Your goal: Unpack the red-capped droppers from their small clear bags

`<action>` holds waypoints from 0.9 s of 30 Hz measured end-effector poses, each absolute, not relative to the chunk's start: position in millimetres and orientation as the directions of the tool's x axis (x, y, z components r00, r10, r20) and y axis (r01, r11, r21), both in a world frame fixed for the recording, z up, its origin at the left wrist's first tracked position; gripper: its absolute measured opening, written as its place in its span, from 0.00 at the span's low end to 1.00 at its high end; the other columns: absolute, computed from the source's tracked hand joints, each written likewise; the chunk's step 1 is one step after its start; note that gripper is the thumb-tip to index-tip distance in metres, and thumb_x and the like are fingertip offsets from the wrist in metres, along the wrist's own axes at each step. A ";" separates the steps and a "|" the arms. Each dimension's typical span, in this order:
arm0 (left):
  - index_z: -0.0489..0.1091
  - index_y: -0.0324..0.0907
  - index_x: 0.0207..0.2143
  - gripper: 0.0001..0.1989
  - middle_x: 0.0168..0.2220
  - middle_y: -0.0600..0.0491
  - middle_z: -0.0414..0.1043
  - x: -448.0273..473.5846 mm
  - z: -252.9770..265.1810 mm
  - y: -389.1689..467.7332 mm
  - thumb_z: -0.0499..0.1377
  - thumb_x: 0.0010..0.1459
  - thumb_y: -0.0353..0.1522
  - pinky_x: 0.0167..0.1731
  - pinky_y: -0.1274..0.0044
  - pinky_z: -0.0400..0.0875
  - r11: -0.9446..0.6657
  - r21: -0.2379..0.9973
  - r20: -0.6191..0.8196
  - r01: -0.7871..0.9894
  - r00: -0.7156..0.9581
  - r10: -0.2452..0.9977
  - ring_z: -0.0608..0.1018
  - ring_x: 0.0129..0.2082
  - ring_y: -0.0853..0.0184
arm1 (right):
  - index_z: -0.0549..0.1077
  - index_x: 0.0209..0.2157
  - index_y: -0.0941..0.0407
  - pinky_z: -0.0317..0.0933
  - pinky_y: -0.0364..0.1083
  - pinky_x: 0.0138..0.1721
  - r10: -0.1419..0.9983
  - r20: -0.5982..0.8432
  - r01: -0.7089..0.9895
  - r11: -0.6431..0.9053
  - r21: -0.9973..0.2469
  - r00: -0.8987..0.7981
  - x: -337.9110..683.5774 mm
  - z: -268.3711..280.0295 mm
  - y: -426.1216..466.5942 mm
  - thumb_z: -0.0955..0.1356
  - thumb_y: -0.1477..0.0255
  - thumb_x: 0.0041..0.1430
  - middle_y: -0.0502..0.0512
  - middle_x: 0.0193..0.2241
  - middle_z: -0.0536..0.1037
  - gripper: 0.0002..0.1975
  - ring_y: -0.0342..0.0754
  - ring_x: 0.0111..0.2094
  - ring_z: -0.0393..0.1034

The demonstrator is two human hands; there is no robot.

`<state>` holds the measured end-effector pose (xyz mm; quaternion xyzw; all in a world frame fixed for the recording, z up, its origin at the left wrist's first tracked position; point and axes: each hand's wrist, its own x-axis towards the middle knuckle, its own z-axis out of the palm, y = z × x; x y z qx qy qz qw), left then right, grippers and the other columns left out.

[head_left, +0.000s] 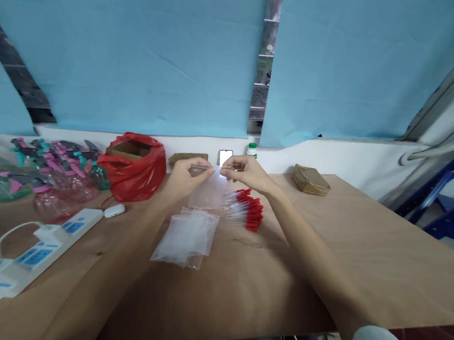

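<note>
Between both hands hangs a clear plastic zip bag (207,193), pinched along its top edge. My left hand (190,175) grips the bag's left side, fingers closed. On the other side my right hand (246,171) pinches the same edge between thumb and fingers. Below and left of the bag lies a loose stack of clear zip bags (188,237) on the table. A bundle of thin pale sticks with red ends (253,212) rests just under my right hand. Whether the held bag contains anything cannot be made out.
A power strip (66,235) and a white earbud case (114,210) lie left, near a red plastic bag (137,168) with a cardboard box inside. Spray bottles (57,182) crowd the far left. Behind stand a lit phone (225,156) and green-capped bottle (252,149); a brown packet (310,179) sits right.
</note>
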<state>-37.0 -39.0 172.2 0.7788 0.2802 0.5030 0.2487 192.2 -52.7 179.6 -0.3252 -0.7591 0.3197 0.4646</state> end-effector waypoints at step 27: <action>0.82 0.40 0.38 0.22 0.41 0.44 0.84 -52.9 185.3 -30.4 0.69 0.57 0.51 0.34 0.74 0.74 -0.643 0.746 0.582 0.172 0.302 0.755 0.82 0.38 0.60 | 0.76 0.29 0.57 0.64 0.44 0.30 0.783 0.563 0.205 0.617 -0.760 -0.265 198.0 181.9 -45.8 0.77 0.52 0.56 0.53 0.26 0.78 0.21 0.44 0.28 0.70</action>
